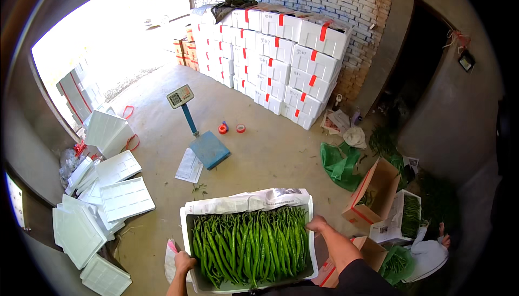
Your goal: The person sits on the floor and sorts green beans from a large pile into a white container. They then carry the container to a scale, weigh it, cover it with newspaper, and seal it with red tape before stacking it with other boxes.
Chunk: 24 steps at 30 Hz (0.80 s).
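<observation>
A white foam box [313, 251] full of long green chili peppers [251, 247] is held up in front of my body. The peppers lie side by side in rows, stems mostly towards the far wall of the box. Newspaper [247, 202] lines that far side and folds over its rim. My left hand [185, 262] grips the box's left wall near the front corner. On the opposite side, my right hand [317, 225] grasps the right wall farther up. Both hands' fingers are partly hidden by the box walls.
Beyond the box stands a blue platform scale [210, 149], with tape rolls [241, 128] nearby. Foam lids [126, 198] lie heaped at left. Taped foam boxes [271, 69] are stacked by the brick wall. Cartons [375, 190], a green sack [339, 166] and another person [427, 253] are at right.
</observation>
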Tool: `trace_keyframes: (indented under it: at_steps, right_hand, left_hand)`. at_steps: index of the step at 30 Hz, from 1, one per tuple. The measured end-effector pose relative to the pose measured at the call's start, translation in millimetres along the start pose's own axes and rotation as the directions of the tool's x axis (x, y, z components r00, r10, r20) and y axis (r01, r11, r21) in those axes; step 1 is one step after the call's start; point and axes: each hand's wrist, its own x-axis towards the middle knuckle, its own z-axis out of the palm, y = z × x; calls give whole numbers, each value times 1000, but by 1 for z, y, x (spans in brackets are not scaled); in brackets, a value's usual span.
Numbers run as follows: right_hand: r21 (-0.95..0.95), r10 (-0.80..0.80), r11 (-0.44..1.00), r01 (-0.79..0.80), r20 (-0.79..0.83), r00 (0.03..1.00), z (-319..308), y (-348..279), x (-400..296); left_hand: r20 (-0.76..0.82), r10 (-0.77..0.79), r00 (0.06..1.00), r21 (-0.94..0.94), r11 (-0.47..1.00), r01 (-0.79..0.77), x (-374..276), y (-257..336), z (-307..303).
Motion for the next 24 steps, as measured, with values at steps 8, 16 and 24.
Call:
trace_keyframes:
  at_steps: [8,16,24]
  right_hand:
    - [-18,95,995,-97,-54,994,-54,-99,43]
    - [-77,-27,997,32,59,998,-51,-247,149]
    - [-243,-62,964,105,178,982,-70,-401,292]
  left_hand:
    - [55,58,997,0,998,-58,134,77,-76]
    - [42,-104,994,33,994,103,229,82,-131]
    - [49,-235,971,-101,966,239,297,121,-171]
